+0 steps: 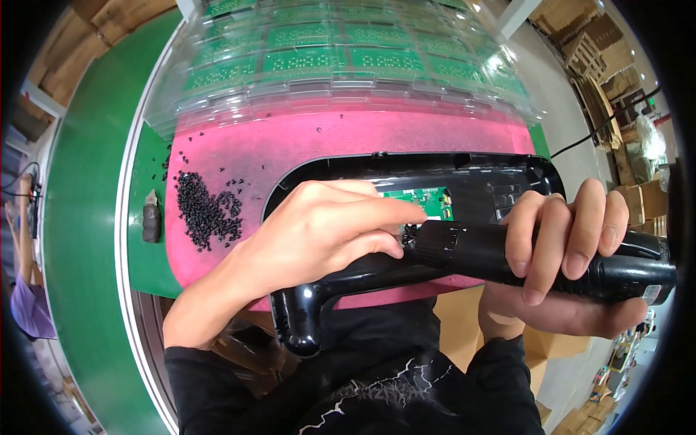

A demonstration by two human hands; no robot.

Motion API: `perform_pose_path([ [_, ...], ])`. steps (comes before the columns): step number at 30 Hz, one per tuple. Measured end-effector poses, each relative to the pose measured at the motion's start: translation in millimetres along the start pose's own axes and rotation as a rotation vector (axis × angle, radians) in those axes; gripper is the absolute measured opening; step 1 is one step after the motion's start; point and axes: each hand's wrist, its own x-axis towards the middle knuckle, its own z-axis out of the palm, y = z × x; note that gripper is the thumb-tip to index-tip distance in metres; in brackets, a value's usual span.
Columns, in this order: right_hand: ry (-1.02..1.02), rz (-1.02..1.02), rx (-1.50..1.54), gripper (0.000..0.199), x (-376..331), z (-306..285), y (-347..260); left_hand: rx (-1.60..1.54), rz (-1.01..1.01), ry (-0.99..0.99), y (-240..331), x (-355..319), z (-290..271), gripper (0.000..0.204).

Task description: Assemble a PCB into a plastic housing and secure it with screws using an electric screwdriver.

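Observation:
My right hand (pixel 565 250) is wrapped around a black electric screwdriver (pixel 471 250), its nose pointing left. My left hand (pixel 326 228) is curled at that nose, index finger above and thumb below. Small black screws (pixel 409 233) show between this thumb and finger; the driver's tip is hidden there. Beneath both hands lies a black plastic housing (pixel 326 168), open side up, with a rounded leg at its lower left. Inside it sits a green circuit board (pixel 438 199), partly covered by my left fingers.
On the pink mat (pixel 239 138), a pile of small black screws (pixel 206 210) lies at the left. A dark, wrapped lump (pixel 151 221) stands beside the mat. Stacked clear trays (pixel 341 90) with green circuit boards fill the back. Cardboard (pixel 554 344) is below right.

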Motion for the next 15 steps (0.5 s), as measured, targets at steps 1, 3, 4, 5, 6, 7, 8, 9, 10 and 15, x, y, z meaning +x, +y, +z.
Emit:
perform_pose_path([
  [1,0.007,0.003,-0.004,0.049,0,0,-1,-0.012,0.017,0.005,-1,0,1,0.037],
  [3,0.021,-0.005,-0.016,0.050,0,0,-6,-0.004,0.023,-0.007,2,2,3,0.037],
  [4,0.000,0.013,-0.009,0.050,0,-1,-10,0.004,0.029,-0.012,3,4,3,0.036],
  [5,-0.020,0.031,-0.003,0.051,0,-2,-14,-0.022,-0.022,-0.066,8,6,2,0.044],
  [6,-0.014,0.029,-0.007,0.051,0,-5,-13,-0.027,-0.022,-0.071,10,6,1,0.044],
  [7,-0.008,0.053,-0.036,0.053,1,-7,-13,0.007,-0.097,-0.072,11,7,0,0.051],
  [8,-0.003,0.077,-0.065,0.054,1,-10,-13,0.042,-0.172,-0.074,12,8,-1,0.059],
  [9,-0.007,0.105,-0.104,0.057,2,-15,-16,0.159,-0.248,-0.181,14,9,-2,0.074],
  [10,-0.061,0.141,-0.214,0.061,4,-23,-23,0.154,-0.242,-0.186,11,8,0,0.074],
  [15,-0.017,0.274,-0.407,0.068,0,-46,-28,0.509,-0.288,-0.309,9,5,1,0.075],
])
